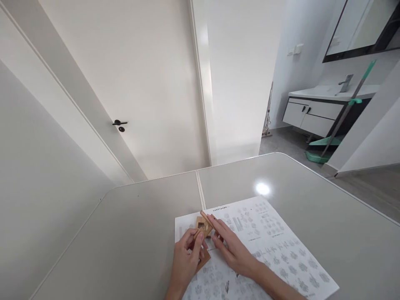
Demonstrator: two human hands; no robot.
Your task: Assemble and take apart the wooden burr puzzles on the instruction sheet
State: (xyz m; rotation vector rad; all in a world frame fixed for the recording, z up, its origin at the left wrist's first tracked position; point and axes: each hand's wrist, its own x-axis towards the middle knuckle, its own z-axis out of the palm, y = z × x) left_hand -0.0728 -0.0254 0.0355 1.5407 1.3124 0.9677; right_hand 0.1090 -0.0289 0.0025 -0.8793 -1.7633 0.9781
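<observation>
The left hand (184, 260) pinches a wooden block (200, 221) between thumb and fingers, above a printed sheet (281, 250); a lower wooden piece (204, 259), partly covered by that hand, appears separate. The block, with its open recess, seems only partly assembled. The right hand (233, 246) closes on a wooden bar (206, 217); whether it is joined cannot be told. The sheet's print is illegible, its near edge cut off.
</observation>
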